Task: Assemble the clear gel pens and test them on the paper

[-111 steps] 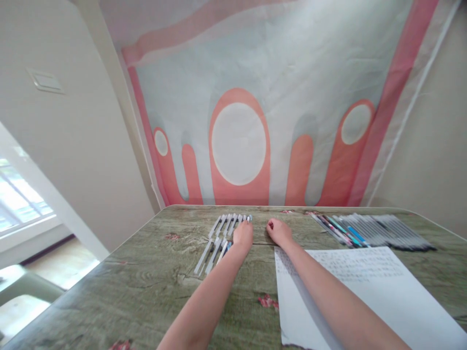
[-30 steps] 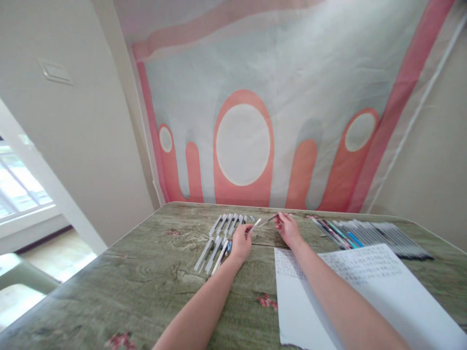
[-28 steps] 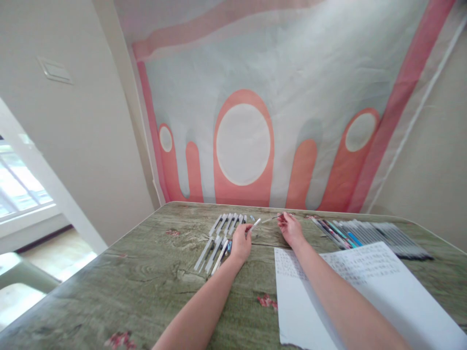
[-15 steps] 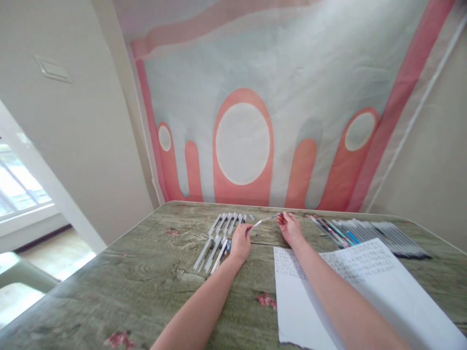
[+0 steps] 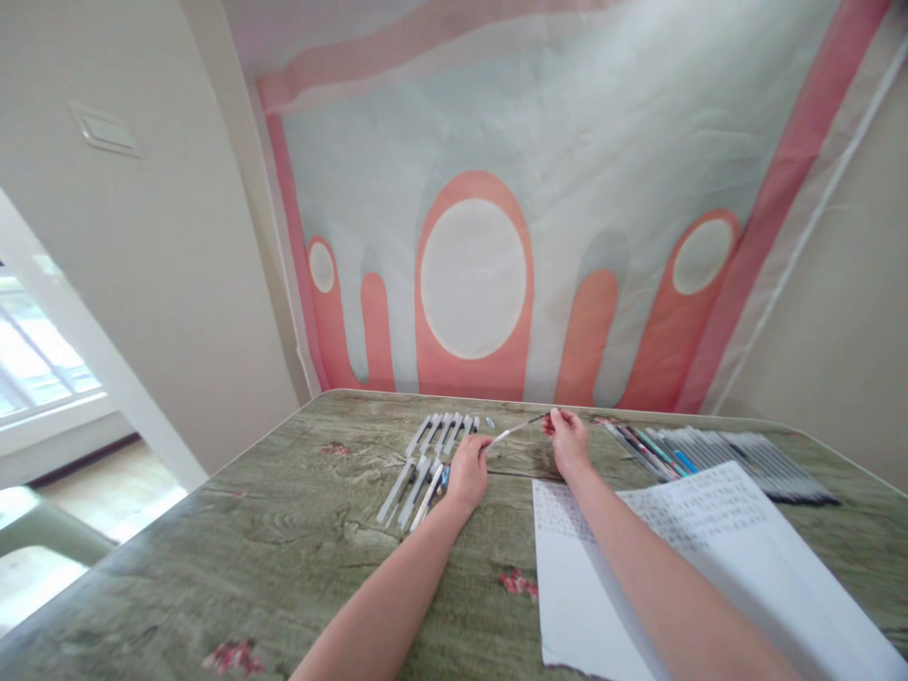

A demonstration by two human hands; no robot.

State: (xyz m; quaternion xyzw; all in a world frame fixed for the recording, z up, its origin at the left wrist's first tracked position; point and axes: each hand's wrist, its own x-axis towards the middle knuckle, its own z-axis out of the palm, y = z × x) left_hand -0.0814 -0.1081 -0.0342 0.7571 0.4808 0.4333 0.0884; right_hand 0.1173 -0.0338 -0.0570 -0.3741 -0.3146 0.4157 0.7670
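Our left hand (image 5: 469, 471) pinches a white barrel (image 5: 499, 438) over the table's (image 5: 284, 549) far half; our right hand (image 5: 568, 443) pinches the dark end of a thin refill (image 5: 536, 419), fingertips together. Barrel and refill run in approx. one line b/w the hands, right of the white strips (image 5: 423, 435). Prob. the refill sits partway in the barrel (going in or coming out, we can't tell). To do this well, we'd want both parts on one axis, the left hand steady and only the right sliding, gently, b/c a thin tube likely bends easily. As for containers, the barrel is the clearest: it seems to take the refill's pale end, depth unclear. Grey pens (image 5: 759, 465) lie side by side at far right, beyond the paper sheet (image 5: 752, 577); what's inside is too small to tell.
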